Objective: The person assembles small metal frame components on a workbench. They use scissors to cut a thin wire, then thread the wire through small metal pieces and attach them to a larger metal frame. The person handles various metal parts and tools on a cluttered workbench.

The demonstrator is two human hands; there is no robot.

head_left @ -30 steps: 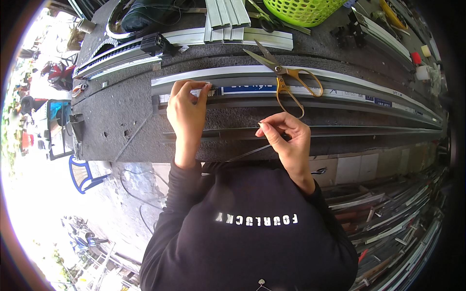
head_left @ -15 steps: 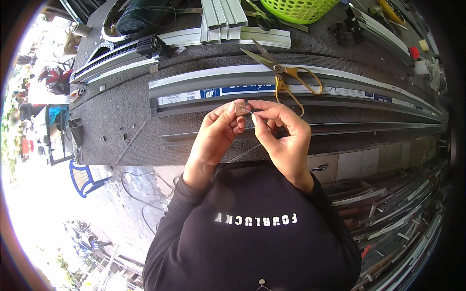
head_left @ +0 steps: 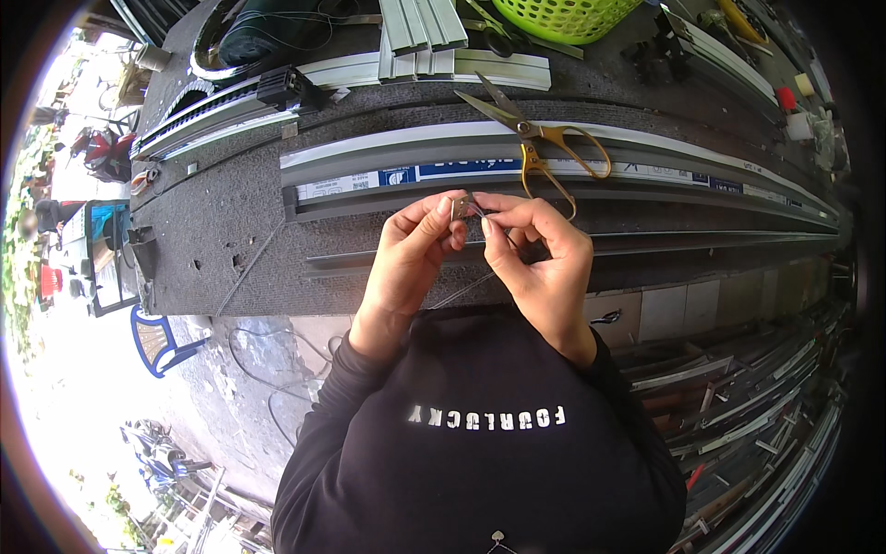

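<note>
Between thumb and fingers, my left hand (head_left: 417, 242) pinches a small flat brownish plate (head_left: 459, 209) that seems to have small holes. Close against it, my right hand (head_left: 538, 247) pinches a thin cord (head_left: 477, 212) whose end meets the plate. Whether the cord passes through a hole is too small to tell. Just beyond my right hand, open scissors (head_left: 529, 129) with gold handles lie across a long grey metal profile (head_left: 360, 152) with a printed blue-and-white film. A thinner dark profile (head_left: 664, 246) runs beneath my hands on the carpeted bench.
Stacked silver profiles (head_left: 422, 28) lie at the back, near a lime-green basket (head_left: 570, 17) and green-handled scissors (head_left: 498, 39). A black block (head_left: 281, 88) rests on a rail at back left. A blue chair (head_left: 155, 342) stands left of the bench (head_left: 212, 231); many metal lengths (head_left: 748, 406) lie right.
The small plate has turned slightly in my left fingers. My right fingertips have shifted a little with the cord. The view has moved slightly; the scissors stay put.
</note>
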